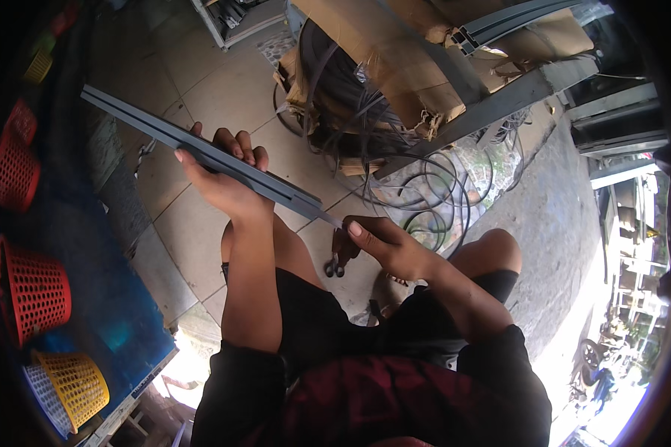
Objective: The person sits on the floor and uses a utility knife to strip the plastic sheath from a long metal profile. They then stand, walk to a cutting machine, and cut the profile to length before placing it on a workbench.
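Note:
A long grey channelled profile bar (224, 160) slants across in front of me, from upper left down to the middle. My left hand (227, 179) is closed around it from below, thumb on the near side and fingertips curled over the far side. At the bar's lower right end, a thin pale strip (329, 217) runs out toward my right hand (388, 246). The right thumb and fingers are pinched together on that strip; its exact kind is too blurred to tell. Below the right hand, a pair of scissors (335, 268) shows its dark handle rings near the floor.
Loops of dark rubber-like strip (432, 194) spill over the floor below a cardboard-covered stack (395, 59) ahead. A grey metal beam (492, 112) crosses there. On the left, red baskets (37, 287) and a yellow basket (74, 384) stand on a blue surface (119, 298).

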Action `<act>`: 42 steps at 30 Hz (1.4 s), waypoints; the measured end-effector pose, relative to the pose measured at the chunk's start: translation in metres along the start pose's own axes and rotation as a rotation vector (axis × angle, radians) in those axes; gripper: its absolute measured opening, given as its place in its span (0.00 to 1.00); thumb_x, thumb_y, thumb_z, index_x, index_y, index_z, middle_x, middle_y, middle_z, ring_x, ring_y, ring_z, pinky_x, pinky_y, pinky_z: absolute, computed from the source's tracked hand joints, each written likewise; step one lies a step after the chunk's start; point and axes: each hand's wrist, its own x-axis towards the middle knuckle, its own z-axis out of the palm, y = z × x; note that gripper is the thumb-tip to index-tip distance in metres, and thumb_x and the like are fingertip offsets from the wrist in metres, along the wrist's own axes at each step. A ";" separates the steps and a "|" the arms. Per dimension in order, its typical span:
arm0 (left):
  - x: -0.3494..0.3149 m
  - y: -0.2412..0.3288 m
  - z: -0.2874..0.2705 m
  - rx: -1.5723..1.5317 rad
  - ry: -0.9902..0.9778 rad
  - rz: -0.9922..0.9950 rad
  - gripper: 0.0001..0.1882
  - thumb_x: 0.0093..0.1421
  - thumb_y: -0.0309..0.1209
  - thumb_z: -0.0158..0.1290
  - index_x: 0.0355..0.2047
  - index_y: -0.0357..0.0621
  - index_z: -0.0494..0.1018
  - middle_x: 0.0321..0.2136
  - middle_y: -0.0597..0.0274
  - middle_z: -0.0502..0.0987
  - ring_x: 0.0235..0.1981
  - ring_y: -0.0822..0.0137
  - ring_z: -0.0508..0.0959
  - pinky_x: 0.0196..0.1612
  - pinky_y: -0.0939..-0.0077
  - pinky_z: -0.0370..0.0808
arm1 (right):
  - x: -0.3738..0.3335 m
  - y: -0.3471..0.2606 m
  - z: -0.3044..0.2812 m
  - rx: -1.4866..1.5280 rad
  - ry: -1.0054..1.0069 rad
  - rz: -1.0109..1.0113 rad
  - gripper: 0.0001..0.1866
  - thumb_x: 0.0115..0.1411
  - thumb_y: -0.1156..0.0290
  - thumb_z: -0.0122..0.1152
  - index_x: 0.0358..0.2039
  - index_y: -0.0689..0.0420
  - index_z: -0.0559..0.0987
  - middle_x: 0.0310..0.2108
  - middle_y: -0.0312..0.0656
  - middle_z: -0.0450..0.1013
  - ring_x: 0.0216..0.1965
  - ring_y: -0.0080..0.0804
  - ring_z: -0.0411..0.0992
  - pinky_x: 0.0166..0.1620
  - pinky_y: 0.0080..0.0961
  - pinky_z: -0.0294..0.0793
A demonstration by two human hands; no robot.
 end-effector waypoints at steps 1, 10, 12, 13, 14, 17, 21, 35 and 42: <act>0.004 0.002 0.000 -0.007 0.080 0.000 0.35 0.72 0.69 0.43 0.59 0.53 0.68 0.22 0.65 0.65 0.20 0.69 0.63 0.18 0.73 0.60 | 0.000 -0.003 -0.002 -0.001 -0.042 -0.015 0.31 0.81 0.46 0.45 0.37 0.62 0.81 0.26 0.39 0.76 0.31 0.25 0.76 0.40 0.27 0.74; -0.013 -0.008 0.017 0.043 -0.060 -0.033 0.34 0.71 0.70 0.42 0.56 0.53 0.70 0.21 0.66 0.63 0.21 0.71 0.62 0.19 0.74 0.58 | 0.007 -0.015 0.001 -0.047 -0.043 0.076 0.31 0.82 0.48 0.47 0.30 0.63 0.77 0.21 0.37 0.71 0.24 0.26 0.74 0.33 0.28 0.74; -0.006 -0.005 0.014 0.048 -0.041 -0.013 0.36 0.70 0.72 0.41 0.56 0.54 0.70 0.20 0.66 0.64 0.20 0.71 0.63 0.18 0.74 0.58 | 0.007 -0.007 0.001 -0.073 0.015 0.049 0.31 0.82 0.48 0.46 0.33 0.64 0.79 0.23 0.39 0.75 0.28 0.31 0.77 0.37 0.31 0.76; 0.001 -0.001 0.009 0.051 0.002 -0.006 0.36 0.70 0.72 0.41 0.55 0.55 0.70 0.20 0.66 0.64 0.20 0.71 0.63 0.18 0.74 0.58 | 0.009 -0.002 0.001 -0.078 0.038 0.018 0.31 0.82 0.48 0.46 0.35 0.65 0.80 0.25 0.41 0.77 0.30 0.34 0.78 0.39 0.33 0.77; 0.007 0.003 0.005 0.053 0.044 0.002 0.37 0.69 0.73 0.41 0.55 0.55 0.70 0.20 0.66 0.65 0.20 0.71 0.63 0.18 0.74 0.59 | 0.011 0.002 -0.001 -0.142 0.039 -0.023 0.30 0.81 0.49 0.47 0.36 0.65 0.81 0.26 0.42 0.78 0.32 0.35 0.79 0.41 0.34 0.77; 0.016 0.002 -0.005 -0.003 0.135 -0.017 0.39 0.67 0.76 0.40 0.54 0.56 0.71 0.21 0.65 0.65 0.20 0.70 0.63 0.19 0.73 0.59 | 0.014 0.008 -0.009 -0.298 0.032 -0.120 0.27 0.81 0.52 0.51 0.37 0.64 0.82 0.28 0.44 0.80 0.34 0.38 0.80 0.44 0.36 0.78; 0.014 -0.003 -0.009 -0.030 0.055 -0.043 0.40 0.67 0.77 0.39 0.53 0.55 0.73 0.22 0.65 0.65 0.22 0.69 0.63 0.21 0.72 0.59 | 0.010 0.002 -0.009 -0.351 0.051 -0.150 0.23 0.79 0.57 0.55 0.33 0.63 0.82 0.26 0.44 0.79 0.30 0.35 0.79 0.40 0.35 0.77; -0.014 -0.026 0.030 0.133 -0.052 -0.004 0.29 0.72 0.58 0.50 0.60 0.51 0.64 0.20 0.64 0.65 0.16 0.72 0.63 0.15 0.74 0.60 | 0.010 0.006 -0.010 -0.184 0.111 -0.115 0.29 0.81 0.50 0.50 0.37 0.64 0.83 0.29 0.44 0.81 0.32 0.33 0.80 0.40 0.35 0.78; 0.008 -0.012 0.007 0.016 0.050 -0.045 0.25 0.70 0.56 0.52 0.55 0.53 0.65 0.22 0.67 0.65 0.22 0.73 0.63 0.21 0.76 0.61 | 0.005 0.013 -0.026 -0.375 -0.012 -0.171 0.25 0.82 0.56 0.48 0.35 0.64 0.81 0.27 0.42 0.77 0.32 0.32 0.77 0.41 0.34 0.77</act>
